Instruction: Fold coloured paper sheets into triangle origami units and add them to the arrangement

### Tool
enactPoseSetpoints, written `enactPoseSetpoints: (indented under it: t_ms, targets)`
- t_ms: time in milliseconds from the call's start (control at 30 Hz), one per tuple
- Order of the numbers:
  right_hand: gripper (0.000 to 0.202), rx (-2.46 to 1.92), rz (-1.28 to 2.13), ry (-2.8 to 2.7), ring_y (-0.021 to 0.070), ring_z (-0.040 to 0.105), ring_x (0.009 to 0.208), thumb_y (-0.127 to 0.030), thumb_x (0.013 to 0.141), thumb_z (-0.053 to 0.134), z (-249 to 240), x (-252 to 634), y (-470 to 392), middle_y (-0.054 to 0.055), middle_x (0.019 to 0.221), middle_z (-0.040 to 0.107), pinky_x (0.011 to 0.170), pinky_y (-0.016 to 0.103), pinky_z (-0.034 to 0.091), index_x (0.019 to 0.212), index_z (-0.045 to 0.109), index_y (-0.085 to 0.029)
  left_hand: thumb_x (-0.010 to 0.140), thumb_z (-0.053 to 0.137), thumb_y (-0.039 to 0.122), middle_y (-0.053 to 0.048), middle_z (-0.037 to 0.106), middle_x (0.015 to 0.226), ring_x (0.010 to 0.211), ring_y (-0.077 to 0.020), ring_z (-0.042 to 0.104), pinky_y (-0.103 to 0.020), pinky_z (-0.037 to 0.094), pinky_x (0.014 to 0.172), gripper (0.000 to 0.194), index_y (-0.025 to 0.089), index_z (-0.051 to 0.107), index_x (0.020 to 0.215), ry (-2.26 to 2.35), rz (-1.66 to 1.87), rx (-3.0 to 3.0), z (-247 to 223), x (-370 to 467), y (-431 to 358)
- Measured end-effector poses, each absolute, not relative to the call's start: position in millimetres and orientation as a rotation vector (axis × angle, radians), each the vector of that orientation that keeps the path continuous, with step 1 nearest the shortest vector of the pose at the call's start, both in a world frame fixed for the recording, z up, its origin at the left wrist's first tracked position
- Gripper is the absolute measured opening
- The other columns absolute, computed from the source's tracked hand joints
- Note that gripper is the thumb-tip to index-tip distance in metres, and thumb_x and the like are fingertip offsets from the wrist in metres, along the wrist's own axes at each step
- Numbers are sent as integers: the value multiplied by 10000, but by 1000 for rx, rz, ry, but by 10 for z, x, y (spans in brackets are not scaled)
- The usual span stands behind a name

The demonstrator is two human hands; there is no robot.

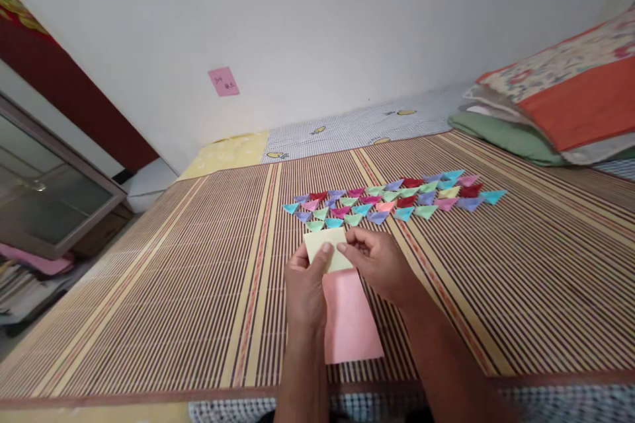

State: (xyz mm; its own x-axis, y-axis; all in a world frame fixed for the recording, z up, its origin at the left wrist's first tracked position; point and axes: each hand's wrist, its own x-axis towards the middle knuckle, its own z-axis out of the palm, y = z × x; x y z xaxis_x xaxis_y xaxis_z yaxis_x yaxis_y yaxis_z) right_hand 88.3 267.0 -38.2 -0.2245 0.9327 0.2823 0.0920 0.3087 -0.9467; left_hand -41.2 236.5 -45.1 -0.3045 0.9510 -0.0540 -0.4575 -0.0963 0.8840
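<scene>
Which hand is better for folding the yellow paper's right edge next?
Probably the right hand: it's at that edge of the yellow paper, while the left hand holds the left side.

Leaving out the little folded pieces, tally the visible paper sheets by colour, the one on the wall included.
Pale yellow: 1, the yellow sheet held by the left hand and right hand
Pink: 2, the pink sheet on the striped mat and the pink note on the wall
Total: 3

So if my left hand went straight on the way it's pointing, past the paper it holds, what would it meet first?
Probably the green folded paper just beyond the yellow paper; your left hand might pass above it, since height is unclear.
</scene>
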Motion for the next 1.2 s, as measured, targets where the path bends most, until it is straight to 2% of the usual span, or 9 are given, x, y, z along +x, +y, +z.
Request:
enactPoseSetpoints:
  t_ms: [167,367,533,733,900,1000,1067,1200]
  targets:
    - [250,-968,1134,-1623,125,413,583,-331,861,643,-377,930,2673,-42,620,459,537,260,314,677,544,-195,643,903,289,-35,740,736,606,-110,580,-215,417,557,270,135,791,835,1128,1662,767,-483,-422,2378]
    - [223,-944,1263,-1814,137,463,603,-307,887,586,-402,1004,2659,-23,639,532,555,264,323,704,591,-181,668,894,342,-17,710,701,600,-124,610,-215,450,564,288,146,754,825,1092,1708,700,-515,-508,2406]
    - [288,-938,1288,-1821,132,446,583,-308,911,549,-377,998,2639,-32,598,484,551,271,310,647,539,-192,736,853,380,14,642,626,577,-107,567,-199,454,552,265,154,721,700,1263,1849,865,-447,-561,2348]
    - [344,-997,1170,-1726,104,316,551,-281,887,559,-326,954,2609,-66,578,323,513,260,242,596,388,-213,720,865,336,0,674,663,619,-131,600,-225,495,584,226,148,746,759,1251,1769,999,-416,-466,2315]
    - [361,-988,1114,-1761,102,295,546,-271,887,548,-328,977,2613,-66,571,298,505,264,223,585,357,-215,733,857,360,-27,717,700,647,-156,653,-253,531,618,263,135,780,845,1234,1756,963,-478,-472,2340]
    - [349,-968,1111,-1759,105,300,555,-277,899,537,-330,992,2624,-63,581,304,512,264,231,592,385,-211,697,883,349,-65,767,788,688,-184,700,-287,559,660,332,128,792,928,1097,1676,877,-493,-499,2357]
    - [329,-943,1138,-1763,108,314,567,-290,900,554,-333,990,2629,-60,595,322,521,261,243,608,433,-203,683,891,353,-74,773,789,654,-180,695,-282,550,628,355,121,794,934,1069,1674,828,-498,-513,2368]
    - [232,-913,1238,-1698,122,401,616,-355,863,664,-360,934,2634,-41,670,456,551,254,307,731,584,-181,684,888,370,-59,752,744,612,-158,660,-262,517,590,363,114,792,923,1069,1687,805,-499,-507,2377]
